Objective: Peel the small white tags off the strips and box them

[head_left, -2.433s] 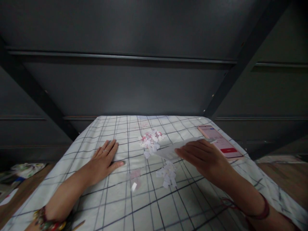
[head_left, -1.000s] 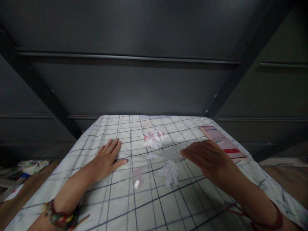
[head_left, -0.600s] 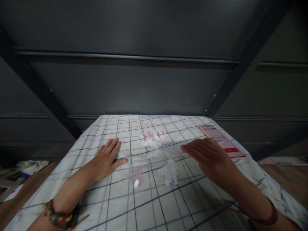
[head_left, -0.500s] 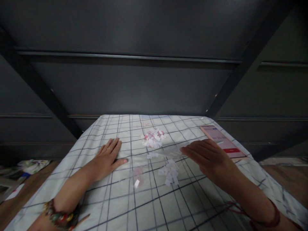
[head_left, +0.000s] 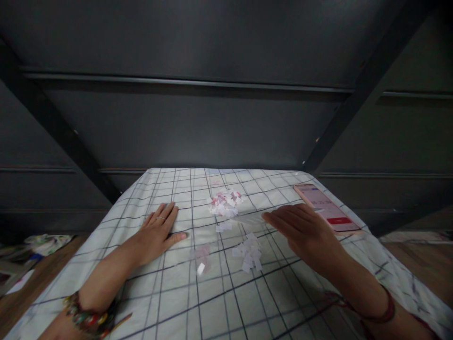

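Note:
My left hand (head_left: 159,234) lies flat on the checked cloth with its fingers stretched and thumb out, holding nothing. My right hand (head_left: 300,229) is closed around a thin, pale translucent tool (head_left: 249,219), blurred, which resembles tweezers. Its tip points left, close to a few white paper bits (head_left: 223,227). Behind them sits a heap of pink and white paper pieces (head_left: 225,203). Nearer me is a loose pile of white pieces (head_left: 248,253). A small pinkish patch of pieces (head_left: 203,257), with one bright white bit, lies to the right of my left thumb.
A phone (head_left: 327,208) in a pink case lies lit at the right, beyond my right hand. White cloth with dark grid lines (head_left: 184,307) covers the table. A dark panelled wall (head_left: 198,127) rises at the far edge. Items (head_left: 46,245) are on the floor at left.
My right hand and the tool have shifted slightly left, and the tip is a little higher near the white bits. My left hand stays in place.

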The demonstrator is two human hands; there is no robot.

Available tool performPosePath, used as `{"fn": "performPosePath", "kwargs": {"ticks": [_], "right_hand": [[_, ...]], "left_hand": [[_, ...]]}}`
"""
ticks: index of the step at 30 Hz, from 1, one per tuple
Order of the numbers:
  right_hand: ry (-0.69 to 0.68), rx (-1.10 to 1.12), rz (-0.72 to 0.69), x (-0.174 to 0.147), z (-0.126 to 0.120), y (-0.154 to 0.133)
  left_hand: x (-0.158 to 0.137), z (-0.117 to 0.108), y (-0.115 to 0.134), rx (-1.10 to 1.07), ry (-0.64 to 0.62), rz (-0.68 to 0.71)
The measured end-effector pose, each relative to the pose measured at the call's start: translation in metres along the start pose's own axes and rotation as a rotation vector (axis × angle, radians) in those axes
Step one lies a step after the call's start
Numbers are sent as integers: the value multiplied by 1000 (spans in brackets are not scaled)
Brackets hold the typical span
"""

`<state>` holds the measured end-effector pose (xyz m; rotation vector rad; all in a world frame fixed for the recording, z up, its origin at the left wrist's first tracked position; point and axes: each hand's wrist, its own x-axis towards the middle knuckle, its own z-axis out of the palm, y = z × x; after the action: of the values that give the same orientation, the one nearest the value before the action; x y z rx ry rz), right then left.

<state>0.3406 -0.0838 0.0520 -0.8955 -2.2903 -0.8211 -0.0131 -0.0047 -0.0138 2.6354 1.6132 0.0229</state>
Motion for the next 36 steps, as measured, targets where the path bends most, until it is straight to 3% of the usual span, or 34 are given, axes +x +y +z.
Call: {"fn": "performPosePath", "kwargs": {"ticks": [10,15,20,26,31,36], "right_hand": [[-19,43,12,0,-1,-2],[21,80,40,0,5,-8],[-24,153,2,1,1,-4],[48,180,83,-4,3,5],[-34,235,52,-6,4,6],[57,207,114,-9,2,10]], "left_hand": [[1,-5,5,5,-63,-37],[0,-3,3,7,-30,-11],[0,-5,5,4,-31,-25],[0,-8,8,-7,-58,-51],[0,0,0,-24,-7,-6],[0,-1,1,-14,18,-2]]}}
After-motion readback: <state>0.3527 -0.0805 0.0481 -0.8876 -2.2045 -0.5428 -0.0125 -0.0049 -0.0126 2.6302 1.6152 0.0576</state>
